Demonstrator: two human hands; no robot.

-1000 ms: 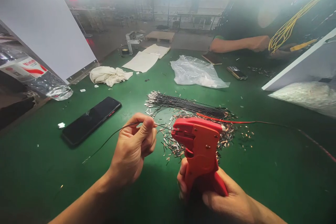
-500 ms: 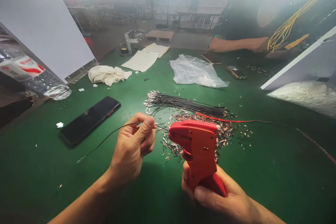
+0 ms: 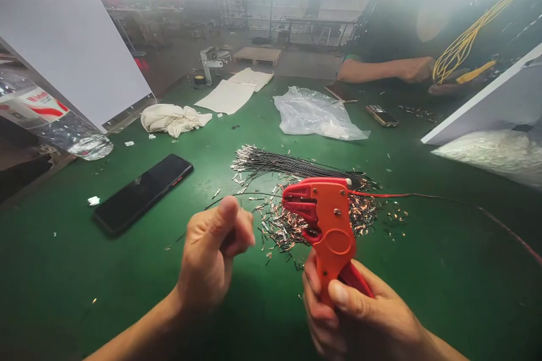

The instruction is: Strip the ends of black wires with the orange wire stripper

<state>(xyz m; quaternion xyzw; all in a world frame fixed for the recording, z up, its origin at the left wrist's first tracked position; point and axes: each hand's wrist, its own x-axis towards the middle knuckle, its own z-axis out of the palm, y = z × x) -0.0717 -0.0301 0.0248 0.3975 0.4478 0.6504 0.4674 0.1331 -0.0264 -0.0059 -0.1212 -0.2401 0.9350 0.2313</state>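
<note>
My right hand (image 3: 351,304) is wrapped around the handle of a red and orange wire stripper (image 3: 334,217), its jaws pointing left. A thin black wire (image 3: 262,193) runs from the jaws and passes behind my left hand (image 3: 215,254), showing again on its far side. That hand is beside the wire, fingers curled and thumb apart from them, with nothing visibly pinched. Beneath and behind the stripper lies a pile of wire clippings (image 3: 279,225) with copper ends. Farther back is a bundle of black wires (image 3: 292,163) with metal terminals at the left end.
A phone (image 3: 144,194) lies to the left, near a bottle (image 3: 51,113) and a crumpled cloth (image 3: 173,118). A plastic bag (image 3: 315,115) is at the back. A red-black cable (image 3: 423,196) stretches right. Across the table, another person's hands (image 3: 419,70) hold yellow wires (image 3: 466,39).
The stripper has moved up and slightly right, its side turned toward me. My left thumb has come away from its pinch on the wire, which has shifted right.
</note>
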